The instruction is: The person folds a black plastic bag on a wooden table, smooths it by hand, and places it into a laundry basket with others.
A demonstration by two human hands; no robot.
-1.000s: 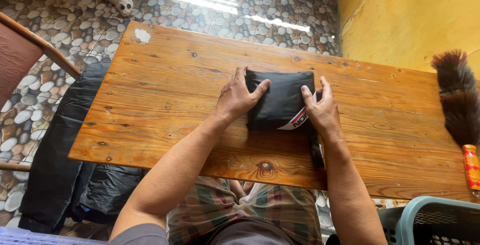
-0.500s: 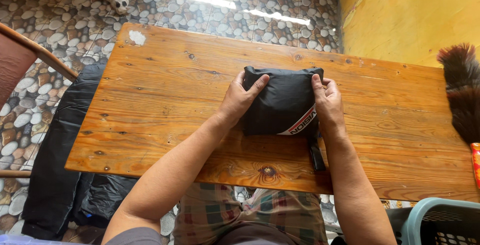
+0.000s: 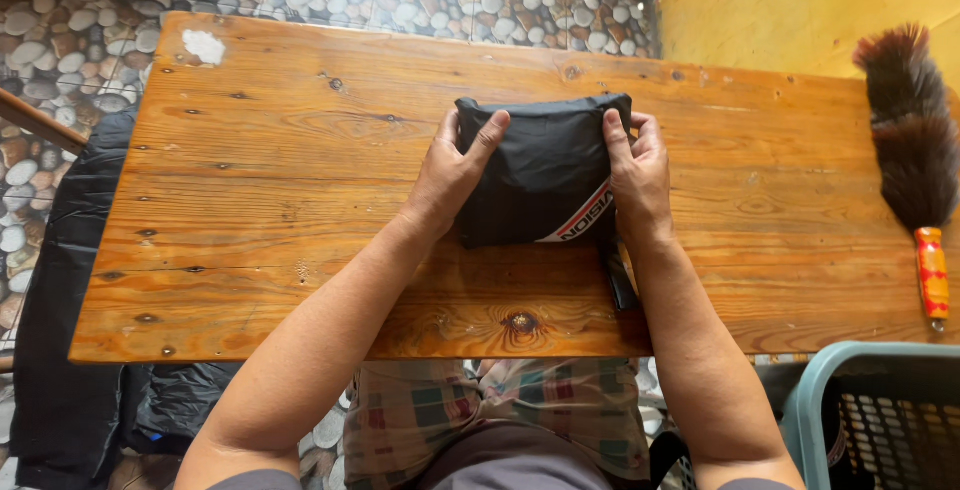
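A folded black garment point(image 3: 545, 170) with a red and white strip lies on the wooden table point(image 3: 300, 150), a black strap trailing from it toward the near edge. My left hand point(image 3: 455, 165) presses on its left side, fingers spread over the cloth. My right hand point(image 3: 635, 170) holds its right edge, fingers curled on the fabric.
A feather duster point(image 3: 910, 140) with an orange handle lies at the table's right end. A teal plastic basket point(image 3: 870, 410) stands at the lower right. Black cloth point(image 3: 70, 280) hangs beside the table's left side. The floor is pebble-patterned; a yellow wall rises at the far right.
Both hands stay on the garment, the left thumb now spread further over the cloth. The view has tilted a little, so the table sits higher in the frame.
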